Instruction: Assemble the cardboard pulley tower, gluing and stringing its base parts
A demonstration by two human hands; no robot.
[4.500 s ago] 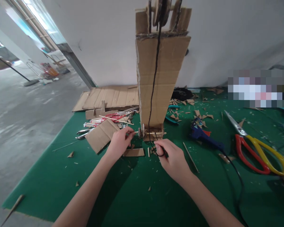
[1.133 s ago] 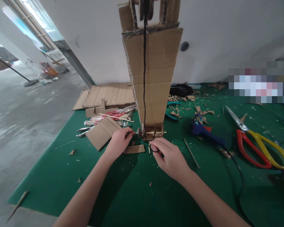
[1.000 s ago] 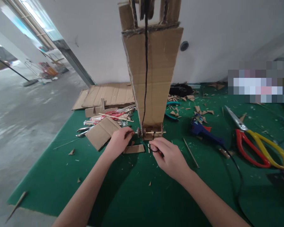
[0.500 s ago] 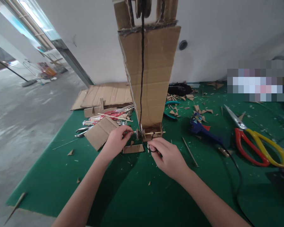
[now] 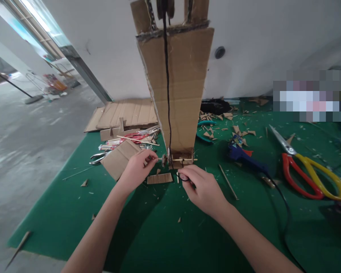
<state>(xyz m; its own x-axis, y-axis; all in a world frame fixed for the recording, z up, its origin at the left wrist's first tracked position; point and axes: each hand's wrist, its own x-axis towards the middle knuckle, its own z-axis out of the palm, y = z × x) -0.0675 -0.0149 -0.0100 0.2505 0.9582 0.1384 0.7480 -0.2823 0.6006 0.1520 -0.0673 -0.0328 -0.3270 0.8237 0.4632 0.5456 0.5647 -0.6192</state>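
A tall cardboard tower (image 5: 177,94) stands upright on the green mat (image 5: 165,235). A black string (image 5: 167,76) runs down its front from a pulley at the top to a small spool (image 5: 168,158) at its base. My left hand (image 5: 135,170) pinches the thin stick axle that sticks out left of the spool. My right hand (image 5: 203,189) is closed on a small loop of the black string just in front of the tower's base. A flat cardboard strip (image 5: 160,178) lies between my hands.
Right of the tower lie a blue glue gun (image 5: 246,159) with a black cord and red-and-yellow scissors (image 5: 307,170). Left are a folded cardboard piece (image 5: 118,159), pliers (image 5: 98,158), sticks and flat cardboard sheets (image 5: 125,115). Cardboard scraps litter the mat. Bare concrete floor lies left.
The tower has shifted slightly left in view. My right hand has drawn closer to the base and the string loop has shrunk. My left hand still pinches the axle.
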